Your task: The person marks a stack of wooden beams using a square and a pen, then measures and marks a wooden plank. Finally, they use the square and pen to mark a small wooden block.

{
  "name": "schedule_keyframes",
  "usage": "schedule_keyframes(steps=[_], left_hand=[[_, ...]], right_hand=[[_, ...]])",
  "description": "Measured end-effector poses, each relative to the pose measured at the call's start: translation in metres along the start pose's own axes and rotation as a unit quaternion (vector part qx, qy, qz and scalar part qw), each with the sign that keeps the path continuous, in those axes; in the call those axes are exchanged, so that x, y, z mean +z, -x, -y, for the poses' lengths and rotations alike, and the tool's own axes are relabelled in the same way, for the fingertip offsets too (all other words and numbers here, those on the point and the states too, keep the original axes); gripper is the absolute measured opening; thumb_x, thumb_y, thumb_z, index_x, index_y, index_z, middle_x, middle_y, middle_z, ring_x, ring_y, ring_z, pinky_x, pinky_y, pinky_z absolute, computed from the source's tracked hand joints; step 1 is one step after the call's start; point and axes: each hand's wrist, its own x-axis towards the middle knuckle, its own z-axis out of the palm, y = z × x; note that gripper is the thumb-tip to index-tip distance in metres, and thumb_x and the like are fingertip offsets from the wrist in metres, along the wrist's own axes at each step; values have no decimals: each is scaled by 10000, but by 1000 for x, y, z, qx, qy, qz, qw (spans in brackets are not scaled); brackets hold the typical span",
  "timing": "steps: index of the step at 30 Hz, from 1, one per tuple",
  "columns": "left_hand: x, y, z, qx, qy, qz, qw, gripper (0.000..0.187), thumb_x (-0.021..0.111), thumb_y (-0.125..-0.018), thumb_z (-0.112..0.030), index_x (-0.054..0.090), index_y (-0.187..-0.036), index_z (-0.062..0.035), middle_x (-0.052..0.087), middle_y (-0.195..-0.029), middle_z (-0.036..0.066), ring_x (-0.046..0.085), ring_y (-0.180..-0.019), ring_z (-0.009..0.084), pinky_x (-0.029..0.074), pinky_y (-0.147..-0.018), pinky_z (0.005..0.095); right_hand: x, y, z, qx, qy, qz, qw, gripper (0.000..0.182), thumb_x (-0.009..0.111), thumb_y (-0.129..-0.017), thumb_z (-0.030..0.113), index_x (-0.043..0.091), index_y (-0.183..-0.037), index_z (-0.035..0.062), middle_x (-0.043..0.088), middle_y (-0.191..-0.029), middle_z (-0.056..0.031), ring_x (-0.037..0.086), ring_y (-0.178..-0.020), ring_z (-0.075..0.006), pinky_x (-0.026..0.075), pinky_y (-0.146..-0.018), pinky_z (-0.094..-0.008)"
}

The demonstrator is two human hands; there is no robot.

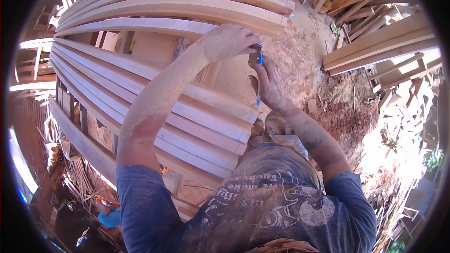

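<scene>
Just pinching a slim blue-tipped plastic pen (258, 98) in dusty, half-curled right hand (271, 86) at 2 o'clock, and a small black piece (256, 47) in bent-fingered left hand (229, 42) at 12.

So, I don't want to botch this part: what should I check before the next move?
1. Blue pen in the right hand: ok.
2. Small dark object in the left hand: ok.
3. Pen tip touching wood: cannot tell.
4. Curved boards side by side, near the body: ok.
5. Gloves on: not ok, both hands bare.
6. Ground free of scraps: not ok, wood pieces lie there.
</scene>
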Motion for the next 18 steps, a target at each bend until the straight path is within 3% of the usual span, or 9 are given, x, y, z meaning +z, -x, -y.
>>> schedule_keyframes(steps=[6, 18], left_hand=[[5, 0, 2, 13, -15, -30, 999, 341, 705, -903, -333, 637, -1167, -129, 697, -990, 77, 702, -866, 288, 577, -756, 424], [2, 2, -3, 9, -30, -40, 999, 318, 637, -957, -337, 583, -1221, -167, 697, -960, 55, 716, -880, 284, 584, -734, 415]], right_hand=[[3, -1, -2, -1, -3, -5, 1000, 476, 741, -776, 16, 562, -1216, 38, 552, -1264, -249, 556, -1125, -442, 481, -946, -516], [14, -2, 0, -7, 30, -18, 999, 455, 729, -795, 16, 561, -1216, 39, 516, -1232, -236, 540, -1121, -439, 480, -933, -514]])
